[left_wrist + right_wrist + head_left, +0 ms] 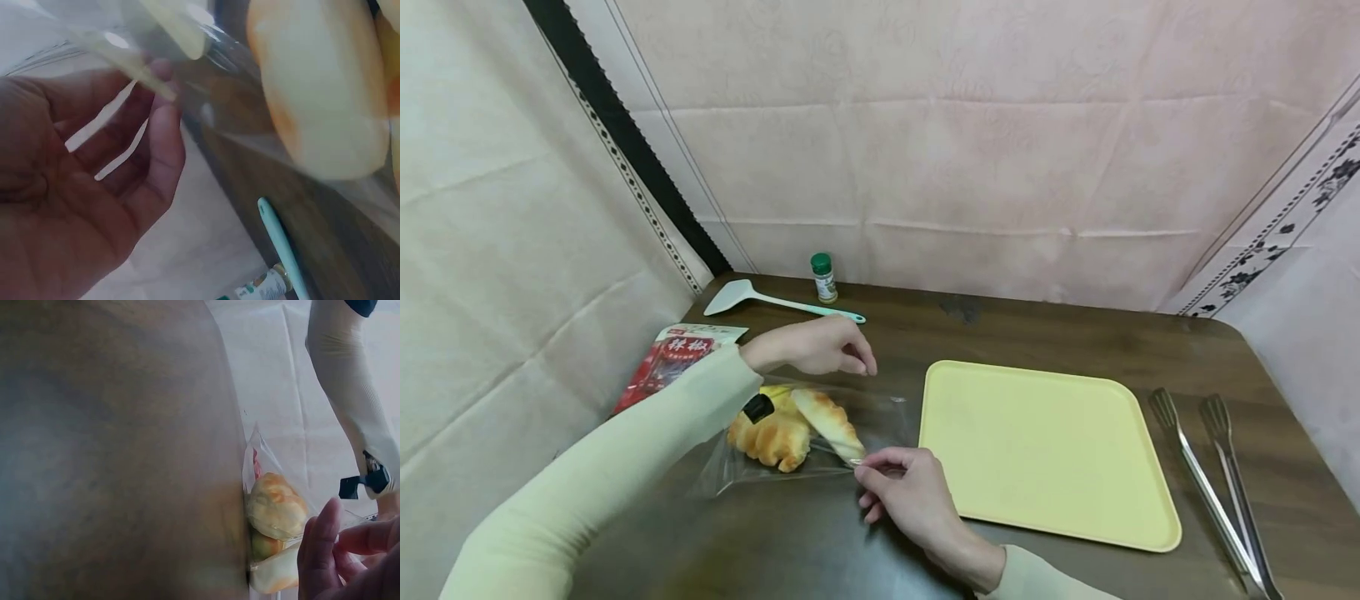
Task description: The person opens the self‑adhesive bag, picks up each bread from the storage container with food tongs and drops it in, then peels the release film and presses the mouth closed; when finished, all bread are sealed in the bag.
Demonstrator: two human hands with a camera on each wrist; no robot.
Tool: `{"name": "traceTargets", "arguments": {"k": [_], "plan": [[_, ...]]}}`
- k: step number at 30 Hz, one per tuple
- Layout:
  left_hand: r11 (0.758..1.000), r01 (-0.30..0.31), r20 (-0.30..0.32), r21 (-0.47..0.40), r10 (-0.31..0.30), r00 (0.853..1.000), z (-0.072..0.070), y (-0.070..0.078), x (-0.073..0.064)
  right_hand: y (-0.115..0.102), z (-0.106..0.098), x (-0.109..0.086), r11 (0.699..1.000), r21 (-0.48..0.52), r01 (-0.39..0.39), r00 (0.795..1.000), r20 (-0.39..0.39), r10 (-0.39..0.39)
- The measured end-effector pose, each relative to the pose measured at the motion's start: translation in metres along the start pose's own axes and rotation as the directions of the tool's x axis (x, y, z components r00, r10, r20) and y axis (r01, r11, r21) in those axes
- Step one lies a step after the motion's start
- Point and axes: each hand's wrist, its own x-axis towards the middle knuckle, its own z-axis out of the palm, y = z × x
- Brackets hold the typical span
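A clear plastic bag (pixel 880 417) lies on the table with several breads inside. Among them are a lumpy golden bread (pixel 771 437) and a long pale roll (pixel 829 421), which looms large in the left wrist view. My right hand (pixel 913 496) pinches the near corner of the bag's right end between thumb and index finger. Above the bag's far side, my left hand (pixel 823 346) has its thumb and fingertips together at the thin film, as the left wrist view (pixel 125 144) shows; the contact is partly blurred by reflections.
Right of the bag lies a yellow tray (pixel 1045 454), with metal tongs (pixel 1217 500) beyond it. A red packet (pixel 673 358) is partly behind the left sleeve. At the back are a mint spatula (pixel 775 302) and a green-capped jar (pixel 824 279).
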Motion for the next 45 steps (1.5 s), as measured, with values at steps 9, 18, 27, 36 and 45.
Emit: {"name": "traceTargets", "arguments": {"k": [9, 18, 27, 36, 45], "plan": [[1.000, -0.007, 0.144, 0.000, 0.006, 0.990, 0.018, 0.006, 0.012, -0.001, 0.002, -0.001, 1.000, -0.027, 0.003, 1.000, 0.009, -0.003], [0.997, -0.005, 0.129, -0.072, 0.015, 0.991, 0.034, 0.002, 0.011, 0.001, 0.003, -0.001, 1.000, -0.015, 0.020, 0.999, 0.026, -0.019], [0.977, 0.047, -0.011, -0.208, -0.050, 0.999, 0.039, -0.014, 0.004, -0.007, 0.003, 0.001, 0.991, -0.110, 0.070, 0.998, 0.005, -0.070], [0.925, 0.078, -0.250, -0.371, -0.180, 0.951, 0.026, -0.038, -0.009, -0.019, -0.014, 0.007, 0.907, -0.351, 0.233, 0.960, -0.065, -0.272], [0.899, 0.039, -0.575, -0.436, -0.311, 0.757, 0.018, -0.038, -0.037, -0.036, -0.038, 0.023, 0.838, -0.401, 0.369, 0.884, -0.128, -0.450]]}}
